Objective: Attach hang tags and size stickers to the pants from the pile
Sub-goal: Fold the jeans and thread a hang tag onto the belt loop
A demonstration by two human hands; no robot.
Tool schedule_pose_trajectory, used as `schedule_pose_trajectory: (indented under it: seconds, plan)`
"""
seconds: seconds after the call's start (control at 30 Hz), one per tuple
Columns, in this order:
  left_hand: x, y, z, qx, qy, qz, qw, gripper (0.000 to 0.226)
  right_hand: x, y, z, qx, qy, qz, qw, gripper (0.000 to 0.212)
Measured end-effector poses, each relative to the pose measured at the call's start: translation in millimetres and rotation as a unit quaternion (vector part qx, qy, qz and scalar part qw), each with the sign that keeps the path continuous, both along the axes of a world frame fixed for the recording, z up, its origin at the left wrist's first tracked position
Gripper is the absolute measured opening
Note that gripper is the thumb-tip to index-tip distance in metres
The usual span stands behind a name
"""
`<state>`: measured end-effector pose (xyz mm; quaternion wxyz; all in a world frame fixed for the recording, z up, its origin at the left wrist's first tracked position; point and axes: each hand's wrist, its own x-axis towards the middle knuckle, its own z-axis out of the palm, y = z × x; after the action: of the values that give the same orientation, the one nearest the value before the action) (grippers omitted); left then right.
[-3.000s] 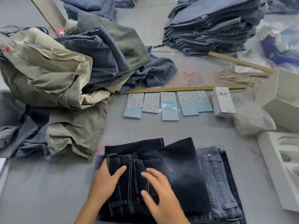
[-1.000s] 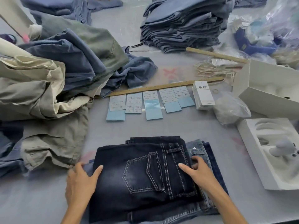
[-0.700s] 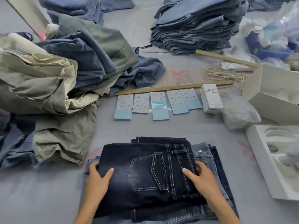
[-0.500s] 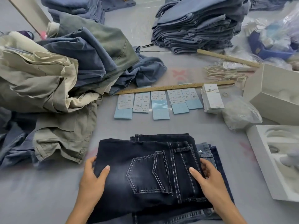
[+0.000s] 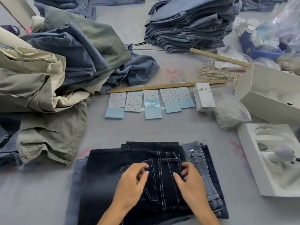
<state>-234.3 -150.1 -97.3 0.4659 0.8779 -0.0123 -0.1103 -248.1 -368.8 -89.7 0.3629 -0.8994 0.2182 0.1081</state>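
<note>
Head view: on the table (image 5: 40,192), folded dark jeans (image 5: 113,172) lie directly beneath both hands, soft, heavy denim best taken at the stiff waistband. Left hand (image 5: 131,179) rests loosely curled on the pocket; right hand (image 5: 190,177) pinches the waistband edge. Size stickers (image 5: 152,103) and hang tags (image 5: 204,99) wait beyond them.

Five sticker sheets (image 5: 151,103), two wooden rulers (image 5: 162,86), two white boxes (image 5: 267,93).

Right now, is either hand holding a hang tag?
No. Both the left hand and right hand are on the dark jeans, while the hang tags sit stacked beyond them.
</note>
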Motion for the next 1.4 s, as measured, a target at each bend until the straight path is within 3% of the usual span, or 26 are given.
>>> schedule_pose_trajectory:
  seconds: [0.07,0.2,0.3,0.37,0.5,0.63,0.7,0.8,0.87,0.9,0.97,1.07,1.17,1.23,1.3,1.37,1.4]
  plan:
    - [6.7,-32.1,3.9,-0.053,0.064,-0.041,0.996,0.022,1.4,2.4,8.6,0.027,-0.025,-0.002,0.999,0.034]
    - [22.1,-57.1,8.7,-0.104,0.155,0.006,0.982,0.055,-20.6,32.3,18.7,0.114,-0.088,0.098,0.985,0.032]
    - [23.7,-44.9,5.4,-0.114,0.141,0.065,0.981,0.028,-35.1,43.6,17.0,0.087,-0.101,0.190,0.973,0.033]
    - [19.4,-32.4,2.8,-0.128,0.131,0.082,0.980,0.013,-34.1,39.3,19.5,0.098,-0.113,0.192,0.970,0.028]
    - [10.4,-11.9,7.7,-0.175,0.114,0.143,0.967,0.009,-24.5,20.2,30.3,0.086,-0.145,0.102,0.980,0.039]
    - [10.0,-0.1,22.4,-0.199,0.127,0.167,0.957,0.017,-15.5,12.5,36.7,0.052,-0.078,0.161,0.983,0.041]
    - [9.3,12.9,28.1,-0.165,0.102,0.162,0.968,0.022,-16.8,24.4,42.7,0.060,-0.070,0.229,0.969,0.031]
    - [5.0,40.3,29.7,0.022,0.019,0.165,0.986,0.012,-30.8,47.9,44.8,-0.034,-0.151,0.341,0.927,0.029]
    - [8.3,46.9,35.5,0.091,-0.042,0.149,0.984,0.030,-39.9,59.0,47.5,-0.071,-0.157,0.381,0.908,0.027]
    - [12.3,46.0,36.5,0.103,-0.093,0.096,0.986,0.041,-41.5,60.5,45.5,-0.084,-0.166,0.395,0.900,0.023]
    - [23.3,34.9,42.7,0.135,-0.172,-0.069,0.973,0.041,-42.2,58.2,43.5,-0.083,-0.178,0.392,0.899,0.024]
    - [22.4,17.2,46.9,0.216,-0.178,-0.215,0.936,0.027,-43.7,45.6,40.6,-0.045,-0.190,0.379,0.904,0.022]
    - [5.4,18.4,41.3,0.243,-0.193,-0.186,0.932,0.029,-39.9,26.8,43.2,0.049,-0.119,0.241,0.962,0.031]
    - [-6.3,20.6,38.6,0.245,-0.216,-0.151,0.933,0.032,-28.5,18.6,37.0,0.027,-0.089,0.180,0.979,0.044]
    - [-19.5,18.8,36.8,0.241,-0.238,-0.125,0.933,0.038,-13.1,18.4,27.3,-0.041,-0.030,0.190,0.980,0.057]
    - [-30.6,15.7,36.7,0.242,-0.262,-0.099,0.929,0.040,1.2,23.1,19.6,-0.076,0.039,0.238,0.967,0.041]
    - [-34.0,15.1,35.9,0.240,-0.276,-0.089,0.927,0.042,6.7,25.3,18.1,-0.048,0.049,0.236,0.969,0.029]
